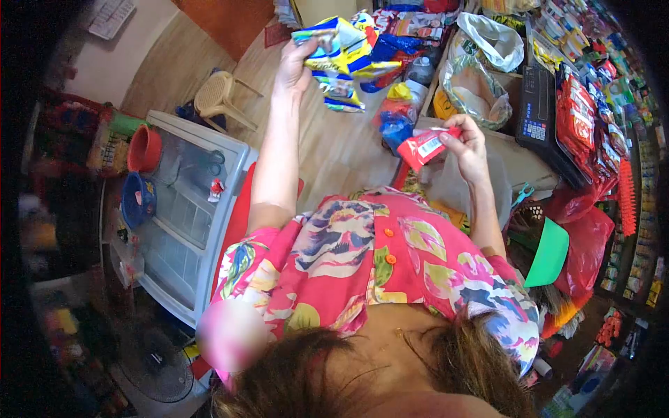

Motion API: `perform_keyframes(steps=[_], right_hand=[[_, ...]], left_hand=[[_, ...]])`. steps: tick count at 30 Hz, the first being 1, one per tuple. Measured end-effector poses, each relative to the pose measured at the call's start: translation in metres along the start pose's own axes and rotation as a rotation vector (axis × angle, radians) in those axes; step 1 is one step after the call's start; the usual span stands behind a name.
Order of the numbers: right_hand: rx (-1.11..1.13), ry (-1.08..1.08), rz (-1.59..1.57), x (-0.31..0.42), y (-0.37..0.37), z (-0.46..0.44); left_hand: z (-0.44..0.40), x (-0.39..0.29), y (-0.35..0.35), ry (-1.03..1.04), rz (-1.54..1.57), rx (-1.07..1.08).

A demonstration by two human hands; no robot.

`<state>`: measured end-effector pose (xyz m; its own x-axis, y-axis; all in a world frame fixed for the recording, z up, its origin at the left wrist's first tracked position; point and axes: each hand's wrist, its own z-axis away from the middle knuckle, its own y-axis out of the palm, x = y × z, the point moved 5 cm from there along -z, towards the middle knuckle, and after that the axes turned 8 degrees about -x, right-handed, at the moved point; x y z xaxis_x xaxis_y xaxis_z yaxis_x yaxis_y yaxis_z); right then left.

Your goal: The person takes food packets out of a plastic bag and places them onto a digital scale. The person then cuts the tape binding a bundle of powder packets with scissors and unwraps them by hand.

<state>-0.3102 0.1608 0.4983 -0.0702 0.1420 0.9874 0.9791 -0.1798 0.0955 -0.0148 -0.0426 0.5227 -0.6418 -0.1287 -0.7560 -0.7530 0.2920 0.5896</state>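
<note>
My left hand [297,64] is stretched out over the floor, its fingers closed on several blue and yellow packets [337,49] that hang down in a loose bunch. In my right hand [467,148] a small red packet [426,146] is pinched between thumb and fingers, with a white barcode label facing up. Beyond the red packet lie more coloured packs [398,118]. Just past my right hand stands an open clear plastic bag [476,94] with pale contents.
To the right, a black scale with a keypad [536,115] sits beside red packets [577,111]. A glass-topped case [182,216] is at my left, carrying a red bowl [144,148] and a blue bowl [139,200]. A beige plastic stool [217,96] stands beyond it.
</note>
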Motion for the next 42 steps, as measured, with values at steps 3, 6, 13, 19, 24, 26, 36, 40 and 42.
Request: perform_keyframes(steps=[3, 6, 13, 19, 24, 26, 36, 40, 42], right_hand=[[0.031, -0.086, -0.145, 0.009, 0.003, -0.026], [0.047, 0.006, -0.309, 0.01, 0.019, -0.05], [0.131, -0.092, 0.002, 0.039, 0.074, -0.072], [0.066, -0.181, 0.177, 0.034, 0.09, -0.086], [0.077, -0.367, 0.097, 0.045, 0.093, -0.071], [0.02, -0.501, 0.228, 0.058, 0.092, -0.061], [-0.254, -0.843, 0.249, 0.11, 0.055, -0.055], [-0.112, -1.059, 0.524, 0.118, 0.069, -0.044], [-0.049, -1.146, 0.549, 0.117, 0.071, -0.041]], left_hand=[[0.011, -0.039, 0.015, 0.049, 0.066, 0.209], [0.011, -0.052, 0.02, 0.071, 0.129, 0.225], [0.035, -0.043, 0.048, 0.029, 0.159, 0.251], [0.075, -0.047, 0.095, 0.108, -0.169, 0.347], [0.105, -0.065, 0.139, 0.316, -0.462, 0.543], [0.109, -0.069, 0.144, 0.371, -0.539, 0.573], [0.113, -0.011, 0.1, -0.329, 0.334, 0.357], [0.11, 0.06, 0.107, -0.511, 0.407, 0.121], [0.105, 0.047, 0.121, -0.385, 0.533, 0.199]])
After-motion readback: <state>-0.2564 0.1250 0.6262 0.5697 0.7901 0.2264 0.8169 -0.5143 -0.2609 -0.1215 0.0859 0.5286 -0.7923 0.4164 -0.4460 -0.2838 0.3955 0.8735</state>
